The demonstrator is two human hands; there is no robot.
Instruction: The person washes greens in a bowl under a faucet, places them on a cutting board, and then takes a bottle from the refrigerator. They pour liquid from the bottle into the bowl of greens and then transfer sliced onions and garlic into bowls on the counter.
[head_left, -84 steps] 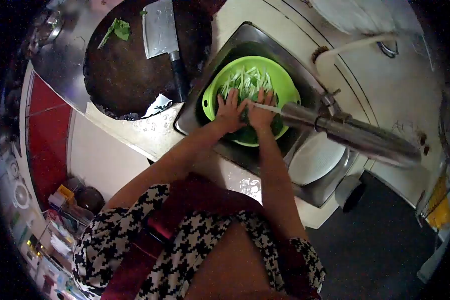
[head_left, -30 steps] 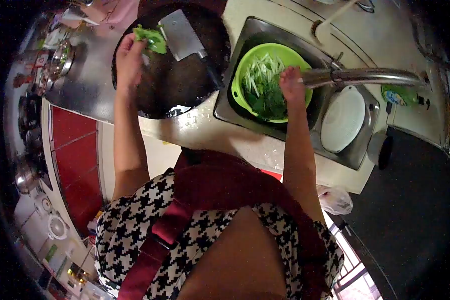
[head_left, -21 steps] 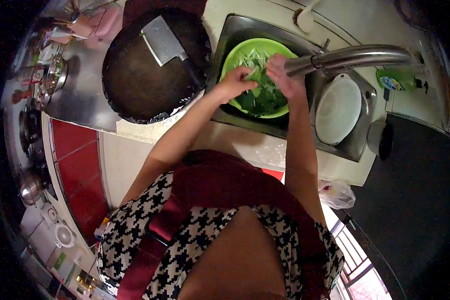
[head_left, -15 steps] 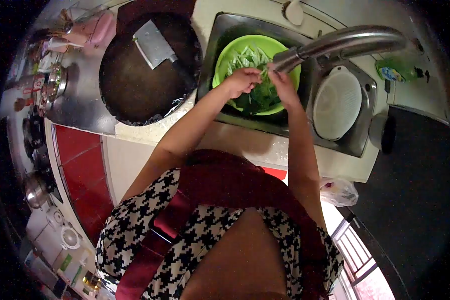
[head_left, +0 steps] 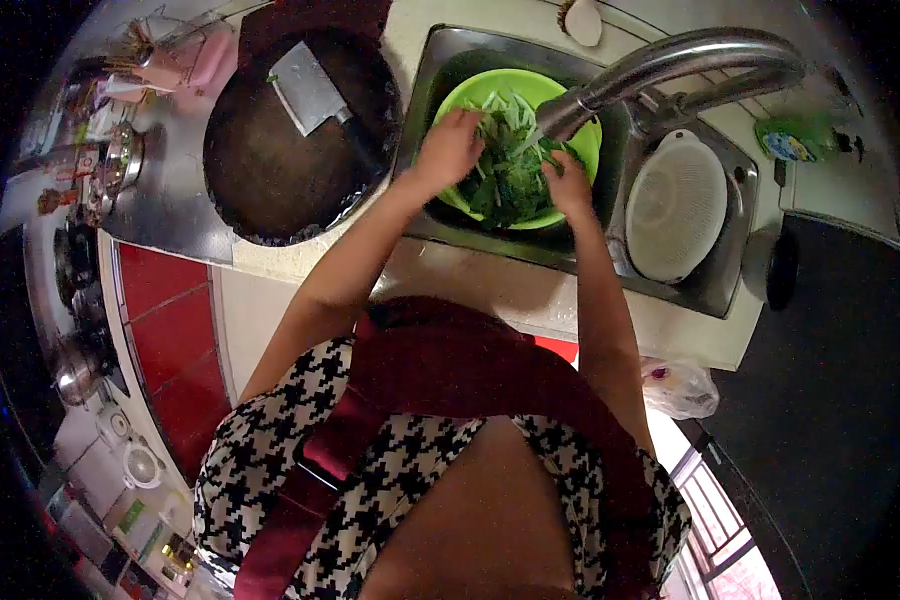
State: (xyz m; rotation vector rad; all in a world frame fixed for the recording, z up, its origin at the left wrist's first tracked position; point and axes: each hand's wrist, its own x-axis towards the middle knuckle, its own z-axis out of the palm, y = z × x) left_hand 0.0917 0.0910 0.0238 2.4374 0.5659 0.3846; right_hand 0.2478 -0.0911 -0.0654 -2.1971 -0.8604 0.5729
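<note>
In the head view, both hands are inside a bright green basin (head_left: 586, 152) that sits in the left part of a steel sink (head_left: 422, 105). The leafy greens (head_left: 508, 190) lie in this basin, dark leaves toward the person and pale stalks toward the far side. The left hand (head_left: 452, 150) is at the left side of the greens with its fingers bent down into them; whether they are clamped on any stalks cannot be told. The right hand (head_left: 568, 186) is at the right side, fingers curled against the leaves, and its grip cannot be told either. The steel faucet (head_left: 685, 58) arches in from the right, its mouth above the greens between the two hands. A white strainer (head_left: 676, 205) rests in the sink's right part. To the left, on the worktop (head_left: 170, 215), a cleaver (head_left: 310, 92) lies flat on a round dark board (head_left: 260, 170).
</note>
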